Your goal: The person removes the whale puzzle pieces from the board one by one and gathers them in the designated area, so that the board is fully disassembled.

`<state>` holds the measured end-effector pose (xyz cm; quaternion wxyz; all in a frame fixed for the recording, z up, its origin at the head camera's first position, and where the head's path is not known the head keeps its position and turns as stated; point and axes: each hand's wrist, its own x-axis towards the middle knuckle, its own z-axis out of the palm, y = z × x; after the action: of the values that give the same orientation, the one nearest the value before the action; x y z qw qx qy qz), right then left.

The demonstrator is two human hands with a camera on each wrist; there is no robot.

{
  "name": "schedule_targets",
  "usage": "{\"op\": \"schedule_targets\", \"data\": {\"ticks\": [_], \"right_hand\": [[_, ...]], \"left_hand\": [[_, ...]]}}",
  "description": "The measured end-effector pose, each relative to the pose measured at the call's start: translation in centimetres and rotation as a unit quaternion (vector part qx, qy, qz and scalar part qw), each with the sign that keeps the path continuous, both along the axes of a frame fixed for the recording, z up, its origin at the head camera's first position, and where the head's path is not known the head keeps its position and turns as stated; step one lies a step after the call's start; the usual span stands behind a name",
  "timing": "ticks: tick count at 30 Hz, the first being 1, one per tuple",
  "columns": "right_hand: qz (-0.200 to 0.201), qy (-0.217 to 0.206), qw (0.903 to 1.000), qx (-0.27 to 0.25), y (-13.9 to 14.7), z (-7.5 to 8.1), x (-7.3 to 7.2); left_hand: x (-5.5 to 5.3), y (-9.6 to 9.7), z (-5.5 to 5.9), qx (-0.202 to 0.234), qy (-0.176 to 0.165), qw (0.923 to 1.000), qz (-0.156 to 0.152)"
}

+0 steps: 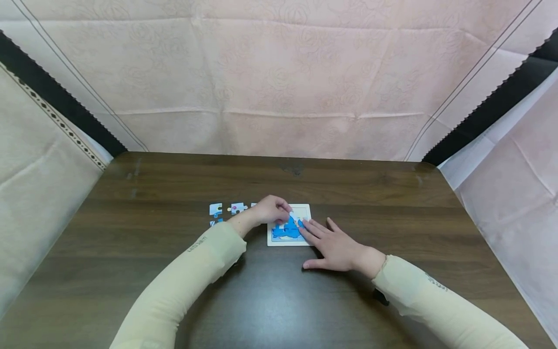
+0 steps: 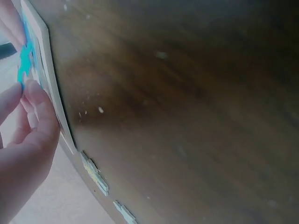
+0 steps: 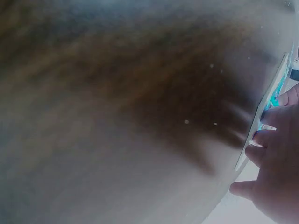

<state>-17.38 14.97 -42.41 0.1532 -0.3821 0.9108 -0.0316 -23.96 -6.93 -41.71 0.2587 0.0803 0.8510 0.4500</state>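
Note:
A jigsaw puzzle board (image 1: 289, 244) with a pale border lies on the table, part of its blue picture filled in. Over its upper part, my left hand (image 1: 273, 209) pinches a blue puzzle piece (image 2: 25, 65) between thumb and fingers. The piece looks tilted up from the board in the left wrist view. From the other side my right hand (image 1: 340, 248) reaches in with straight, spread fingers, its fingertips over the board's right border and picture. The right thumb points left, off the board. Part of the picture is hidden under both hands.
Several loose puzzle pieces lie left of the board, among them a light blue one (image 1: 215, 209) and a patterned one (image 1: 237, 208); my left forearm partly covers this group. The brown wooden table (image 1: 366, 194) ends at a pale cloth curtain (image 1: 279, 87) behind.

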Motion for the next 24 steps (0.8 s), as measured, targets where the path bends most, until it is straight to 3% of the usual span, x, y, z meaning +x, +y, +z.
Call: {"op": "schedule_targets", "data": {"ticks": [10,19,24], "right_hand": [[-0.006,-0.013,0.9999,0.009,-0.1,0.2,-0.1],[-0.009,-0.014,0.9998,0.009,-0.2,0.3,0.0],[-0.006,-0.008,0.9999,0.008,-0.2,0.2,0.0]], "left_hand": [[-0.6,-2.1,1.1,0.059,-0.012,0.9979,0.024],[-0.3,-5.1,2.2,0.062,-0.02,0.9973,0.034],[-0.1,-6.4,2.2,0.059,-0.028,0.9972,0.038]]}}
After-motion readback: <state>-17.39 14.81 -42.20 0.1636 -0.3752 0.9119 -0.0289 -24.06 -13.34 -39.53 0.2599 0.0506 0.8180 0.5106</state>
